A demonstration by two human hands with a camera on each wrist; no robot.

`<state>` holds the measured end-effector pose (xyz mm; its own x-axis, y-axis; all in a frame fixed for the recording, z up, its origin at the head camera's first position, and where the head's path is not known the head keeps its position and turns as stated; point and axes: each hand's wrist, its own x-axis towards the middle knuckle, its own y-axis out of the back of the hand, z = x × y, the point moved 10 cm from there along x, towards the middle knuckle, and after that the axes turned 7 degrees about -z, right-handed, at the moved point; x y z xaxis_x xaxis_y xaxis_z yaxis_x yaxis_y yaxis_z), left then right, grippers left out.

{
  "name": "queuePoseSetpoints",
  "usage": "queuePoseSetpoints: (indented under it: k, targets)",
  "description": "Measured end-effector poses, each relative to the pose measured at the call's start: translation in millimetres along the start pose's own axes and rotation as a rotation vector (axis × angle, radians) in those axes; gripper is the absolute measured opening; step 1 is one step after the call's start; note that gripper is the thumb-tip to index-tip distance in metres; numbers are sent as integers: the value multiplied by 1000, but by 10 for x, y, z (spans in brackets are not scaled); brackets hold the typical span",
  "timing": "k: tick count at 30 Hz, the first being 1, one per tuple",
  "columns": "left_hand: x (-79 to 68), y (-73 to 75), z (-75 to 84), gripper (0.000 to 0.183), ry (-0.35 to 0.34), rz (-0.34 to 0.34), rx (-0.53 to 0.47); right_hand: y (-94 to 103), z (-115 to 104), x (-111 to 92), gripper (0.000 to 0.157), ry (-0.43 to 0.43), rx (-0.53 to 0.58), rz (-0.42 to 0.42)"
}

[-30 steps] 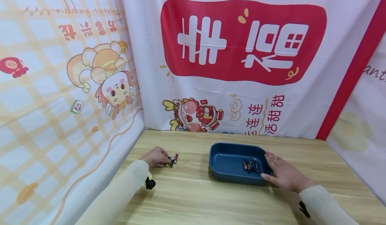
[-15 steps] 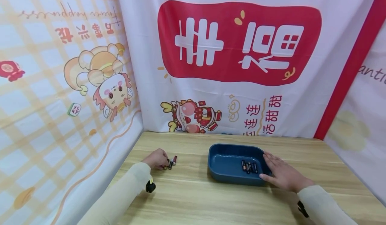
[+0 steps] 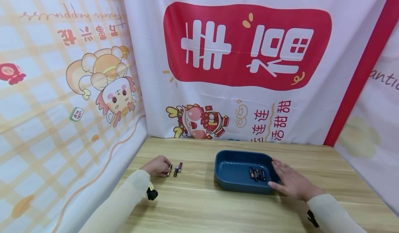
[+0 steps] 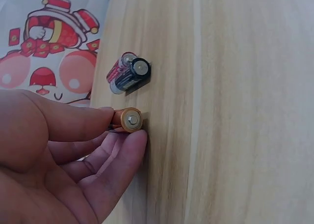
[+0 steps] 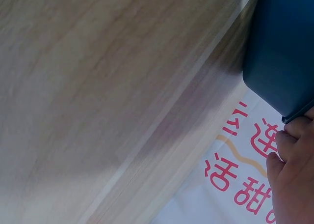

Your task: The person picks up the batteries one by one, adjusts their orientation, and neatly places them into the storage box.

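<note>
While the outstretched right hand touches the box, the left hand pinches a battery between fingertips.

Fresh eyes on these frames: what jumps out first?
Probably the big red panel with white characters, on the white cloth behind the table. Next, the dark blue bin right of centre, with a few batteries lying in it and the right hand at its right-hand end. Then, toward the left, the left hand pinching a copper-ended battery, two more batteries close by.
</note>
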<state>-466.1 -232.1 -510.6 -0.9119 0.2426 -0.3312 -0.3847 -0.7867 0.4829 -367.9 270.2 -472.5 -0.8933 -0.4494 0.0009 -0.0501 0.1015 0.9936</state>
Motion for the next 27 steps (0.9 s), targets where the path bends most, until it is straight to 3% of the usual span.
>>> queuePoseSetpoints:
  k: [14,27]
  targets:
    - [-31,76,-95,45,7,-48,-271,1,9,4,88,-8,7,-6]
    - [-45,80,-66,47,22,-46,-352,-13,24,-5,88,-5,4,-2]
